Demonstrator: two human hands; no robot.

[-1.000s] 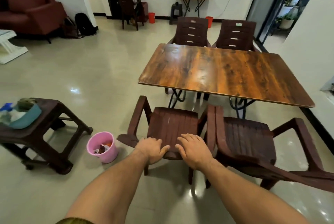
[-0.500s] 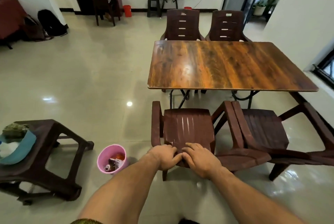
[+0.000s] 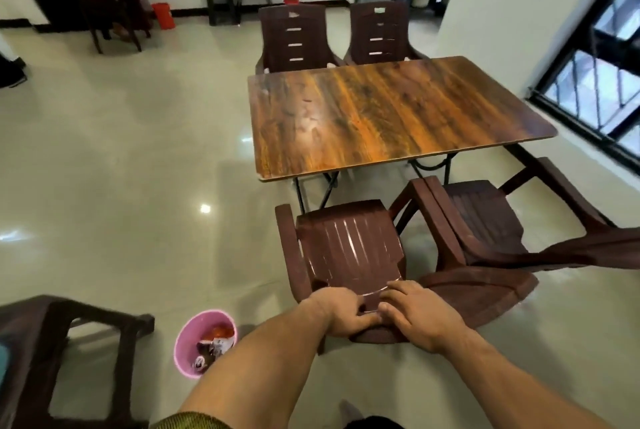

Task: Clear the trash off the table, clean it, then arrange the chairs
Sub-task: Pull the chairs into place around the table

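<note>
1. L hand [image 3: 341,312] & R hand [image 3: 417,319] close together, both curled over top of chair [image 3: 349,248] back.
2. Chair faces table [image 3: 381,109], seat just short of near edge.
3. 2nd chair [image 3: 485,220] right beside it, angled; armrests touching or not, can't tell.
4. Far chairs [image 3: 294,37] sit at opp. side.
5. Pink bin [image 3: 185,349] w/ wrappers on floor, left of arms; stool [image 3: 31,321] further left.

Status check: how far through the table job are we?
Done: the table carries no trash and wrappers sit in the pink bin. Whether it was wiped can't be told. In hand: left hand and right hand grip the backrest of the near-left chair. Left: tuck it in, then straighten the skewed near-right chair. The far chairs already sit at the table.
</note>
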